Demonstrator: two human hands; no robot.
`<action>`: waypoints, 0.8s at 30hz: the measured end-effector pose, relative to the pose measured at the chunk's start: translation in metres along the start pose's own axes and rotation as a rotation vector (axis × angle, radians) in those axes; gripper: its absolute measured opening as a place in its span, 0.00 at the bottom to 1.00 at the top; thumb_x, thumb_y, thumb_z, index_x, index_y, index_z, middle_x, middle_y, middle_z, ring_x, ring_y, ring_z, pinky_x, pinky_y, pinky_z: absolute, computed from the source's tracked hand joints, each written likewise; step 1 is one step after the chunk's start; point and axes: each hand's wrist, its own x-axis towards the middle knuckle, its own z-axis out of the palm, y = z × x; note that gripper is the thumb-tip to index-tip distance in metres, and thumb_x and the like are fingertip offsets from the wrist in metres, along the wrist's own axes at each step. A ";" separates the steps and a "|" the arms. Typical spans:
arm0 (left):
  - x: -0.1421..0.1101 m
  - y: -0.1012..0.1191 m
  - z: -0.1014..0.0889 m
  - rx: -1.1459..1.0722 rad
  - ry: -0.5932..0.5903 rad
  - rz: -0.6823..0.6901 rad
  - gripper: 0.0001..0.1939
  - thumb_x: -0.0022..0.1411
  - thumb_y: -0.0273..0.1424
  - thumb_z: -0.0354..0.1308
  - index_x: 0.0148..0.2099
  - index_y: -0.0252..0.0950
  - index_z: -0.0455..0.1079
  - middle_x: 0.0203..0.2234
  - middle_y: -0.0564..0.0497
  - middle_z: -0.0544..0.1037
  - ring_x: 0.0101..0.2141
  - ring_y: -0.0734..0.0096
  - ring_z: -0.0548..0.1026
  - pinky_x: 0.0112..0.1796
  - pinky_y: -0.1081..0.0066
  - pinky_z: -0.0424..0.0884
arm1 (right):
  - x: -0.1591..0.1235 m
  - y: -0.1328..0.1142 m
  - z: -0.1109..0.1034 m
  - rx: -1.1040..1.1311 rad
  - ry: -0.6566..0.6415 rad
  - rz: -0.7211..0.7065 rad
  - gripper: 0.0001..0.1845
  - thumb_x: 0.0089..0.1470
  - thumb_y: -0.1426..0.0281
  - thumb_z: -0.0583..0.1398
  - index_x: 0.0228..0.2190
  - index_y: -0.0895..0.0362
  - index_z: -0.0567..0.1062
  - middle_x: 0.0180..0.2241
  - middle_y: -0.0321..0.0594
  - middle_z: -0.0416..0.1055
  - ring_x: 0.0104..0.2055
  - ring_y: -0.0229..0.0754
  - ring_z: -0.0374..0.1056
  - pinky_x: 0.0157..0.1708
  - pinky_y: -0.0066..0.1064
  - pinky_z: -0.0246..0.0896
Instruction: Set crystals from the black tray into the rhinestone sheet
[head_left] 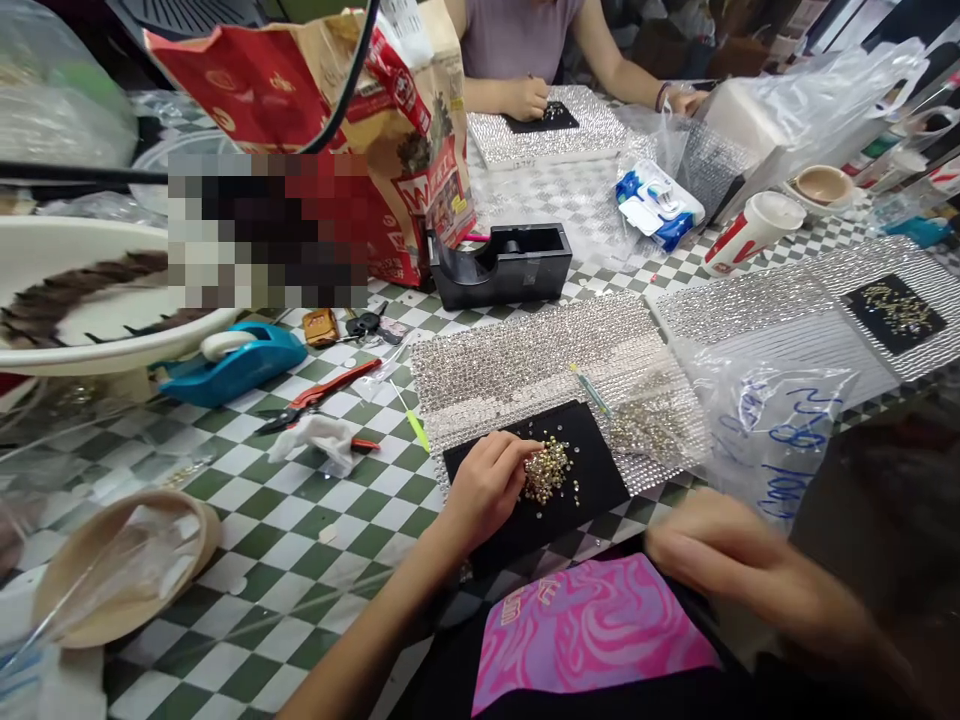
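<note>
My left hand (491, 485) rests on a black mat (592, 490), its bent fingers held together. The fingertips touch the edge of a loose pile of small gold and clear rhinestones (551, 470); whatever they pinch, if anything, is hidden. Beneath the mat's far side lies a glittering rhinestone sheet (517, 350), partly bare of stones. A thin yellow-and-blue pen-like tool (591, 390) lies on it, beside a clear bag of stones (656, 425). Blurred by motion, my right hand (720, 545) hovers over the lap at the table's near edge, apart from the mat.
A black tape dispenser (501, 268) stands behind the sheet. Leftward lie a blue tape dispenser (236, 365), red-handled pruners (322, 395) and a cardboard tape roll (124, 570). A clear bag (765, 430) lies rightward. Across the table, another person's hand (529, 98) works at a black mat.
</note>
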 end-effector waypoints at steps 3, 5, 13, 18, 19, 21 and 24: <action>-0.001 0.000 -0.002 -0.044 0.019 -0.057 0.13 0.62 0.21 0.47 0.46 0.37 0.67 0.32 0.54 0.73 0.35 0.86 0.69 0.37 0.82 0.66 | 0.055 0.027 0.048 -0.093 0.036 -0.088 0.25 0.67 0.69 0.44 0.17 0.60 0.54 0.16 0.29 0.49 0.18 0.25 0.48 0.19 0.20 0.47; 0.000 0.000 -0.003 -0.068 0.035 -0.094 0.13 0.62 0.21 0.47 0.46 0.37 0.66 0.32 0.54 0.73 0.36 0.87 0.69 0.38 0.83 0.67 | 0.075 0.046 0.071 -0.174 0.084 -0.141 0.21 0.66 0.67 0.49 0.21 0.61 0.62 0.18 0.29 0.56 0.20 0.26 0.54 0.22 0.20 0.54; -0.001 0.002 -0.004 -0.128 0.057 -0.185 0.12 0.63 0.23 0.45 0.45 0.37 0.66 0.32 0.54 0.73 0.36 0.86 0.69 0.39 0.82 0.66 | 0.091 0.096 0.105 -0.519 0.179 -0.245 0.16 0.61 0.62 0.57 0.43 0.62 0.71 0.40 0.41 0.70 0.39 0.35 0.68 0.39 0.32 0.70; -0.001 0.001 -0.003 -0.145 0.044 -0.195 0.12 0.63 0.23 0.45 0.45 0.38 0.67 0.33 0.55 0.73 0.36 0.86 0.69 0.39 0.82 0.66 | 0.097 0.101 0.110 -0.628 0.224 -0.263 0.17 0.61 0.62 0.57 0.45 0.62 0.70 0.41 0.42 0.70 0.40 0.36 0.68 0.40 0.33 0.70; -0.001 0.001 -0.004 -0.149 0.043 -0.198 0.12 0.63 0.23 0.45 0.45 0.38 0.67 0.33 0.55 0.73 0.36 0.86 0.69 0.39 0.82 0.66 | 0.098 0.100 0.109 -0.639 0.226 -0.275 0.17 0.60 0.62 0.57 0.45 0.62 0.70 0.41 0.42 0.70 0.40 0.36 0.68 0.40 0.33 0.70; -0.001 0.001 -0.004 -0.157 0.041 -0.206 0.12 0.63 0.23 0.45 0.45 0.37 0.67 0.33 0.55 0.73 0.36 0.86 0.69 0.39 0.82 0.66 | 0.098 0.098 0.108 -0.654 0.225 -0.305 0.17 0.61 0.61 0.57 0.45 0.62 0.70 0.41 0.42 0.70 0.40 0.36 0.68 0.40 0.33 0.70; -0.001 0.001 -0.004 -0.170 0.036 -0.221 0.13 0.64 0.24 0.44 0.45 0.37 0.67 0.32 0.54 0.72 0.36 0.85 0.69 0.39 0.81 0.66 | 0.097 0.094 0.105 -0.665 0.225 -0.355 0.17 0.61 0.61 0.57 0.44 0.62 0.70 0.41 0.41 0.70 0.40 0.35 0.68 0.40 0.32 0.69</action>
